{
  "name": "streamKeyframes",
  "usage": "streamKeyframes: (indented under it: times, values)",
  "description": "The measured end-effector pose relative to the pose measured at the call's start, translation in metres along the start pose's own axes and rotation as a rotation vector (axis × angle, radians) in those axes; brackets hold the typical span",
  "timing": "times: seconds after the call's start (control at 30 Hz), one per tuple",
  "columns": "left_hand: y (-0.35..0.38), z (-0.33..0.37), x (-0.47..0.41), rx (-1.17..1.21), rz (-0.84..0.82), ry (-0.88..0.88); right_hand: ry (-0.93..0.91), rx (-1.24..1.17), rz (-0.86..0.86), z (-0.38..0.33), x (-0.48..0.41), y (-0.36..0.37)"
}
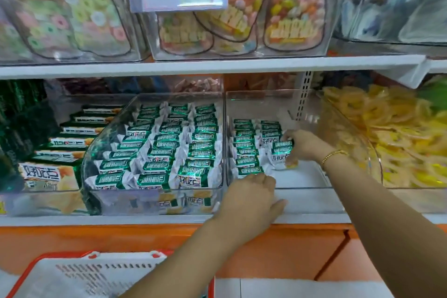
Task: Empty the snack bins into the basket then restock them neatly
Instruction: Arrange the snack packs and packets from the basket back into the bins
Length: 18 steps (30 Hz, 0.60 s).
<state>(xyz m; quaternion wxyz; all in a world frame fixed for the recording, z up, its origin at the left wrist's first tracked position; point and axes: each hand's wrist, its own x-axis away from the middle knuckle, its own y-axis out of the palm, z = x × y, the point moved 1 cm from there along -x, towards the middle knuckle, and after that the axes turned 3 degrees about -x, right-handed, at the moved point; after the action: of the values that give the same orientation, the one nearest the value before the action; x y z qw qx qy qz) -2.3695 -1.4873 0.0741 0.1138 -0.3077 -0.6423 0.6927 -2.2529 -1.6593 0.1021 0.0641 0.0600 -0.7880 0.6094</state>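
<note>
Two clear snack bins stand side by side on the lower shelf. The left bin point(154, 191) is packed with neat rows of green-and-white snack packets point(167, 152). The right bin point(302, 176) holds two short rows of the same packets point(246, 145) on its left side. Inside that bin my right hand point(304, 145) grips a small stack of packets point(281, 150) beside the second row. My left hand point(251, 198) rests on the right bin's front wall, fingers over the rim near the front packet. The white basket with red rim point(79, 276) sits below, at the lower left.
A bin of boxed green snacks point(58, 159) stands at the left, and a bin of yellow packets point(391, 138) at the right. The upper shelf point(217, 65) carries clear bins of candy bags close overhead. An orange cabinet front point(278, 249) runs under the shelf.
</note>
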Motion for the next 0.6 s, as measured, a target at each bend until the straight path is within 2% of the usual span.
streamKeyframes:
  times: [0.17, 0.43, 0.53, 0.6]
  values:
    - [-0.002, 0.002, -0.001, -0.013, -0.022, -0.010, -0.068, -0.187, 0.009, -0.002, -0.017, 0.010]
    - [-0.011, 0.003, 0.000, 0.014, -0.058, -0.025, -0.043, -0.111, 0.126, -0.013, -0.007, 0.015]
    - [-0.021, -0.003, 0.013, 0.254, -0.010, -0.004, -0.097, -0.020, 0.273, -0.017, 0.007, 0.000]
    - [-0.033, -0.011, 0.039, 0.483, 0.200, 0.020, -0.133, -0.026, 0.355, -0.025, 0.027, -0.020]
